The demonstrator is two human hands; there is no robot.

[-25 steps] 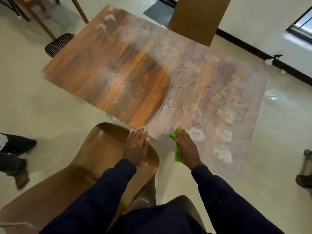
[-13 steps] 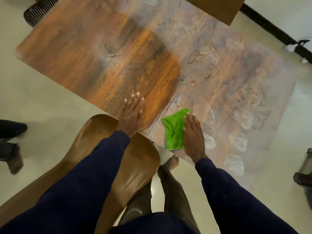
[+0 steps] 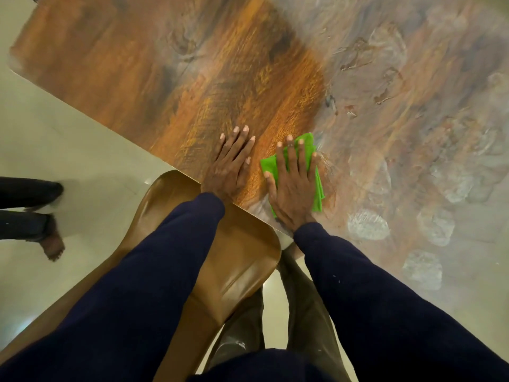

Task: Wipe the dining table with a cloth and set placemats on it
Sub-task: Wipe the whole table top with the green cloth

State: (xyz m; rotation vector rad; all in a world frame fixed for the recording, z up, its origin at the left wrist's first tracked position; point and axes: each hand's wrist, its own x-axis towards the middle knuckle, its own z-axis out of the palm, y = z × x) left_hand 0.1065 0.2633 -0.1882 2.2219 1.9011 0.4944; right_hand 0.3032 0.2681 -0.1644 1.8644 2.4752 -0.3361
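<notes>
A wood-grain dining table [image 3: 170, 67] fills the upper part of the head view. Its right half is smeared with whitish, dusty patches; the middle strip looks darker and cleaner. A bright green cloth [image 3: 319, 183] lies flat on the table near its front edge. My right hand [image 3: 293, 186] presses down on the cloth with straight, spread fingers. My left hand [image 3: 231, 165] rests flat on the bare table just left of the cloth, fingers straight. No placemats are in view.
A brown moulded chair [image 3: 242, 260] stands against the table's front edge under my left arm. Another person's legs and bare foot [image 3: 53, 245] stand on the pale floor at the left. My own legs show below the table edge.
My right hand has pushed the green cloth forward and to the left across the table. My left hand went from the chair back onto the table. The view has moved closer to the table.
</notes>
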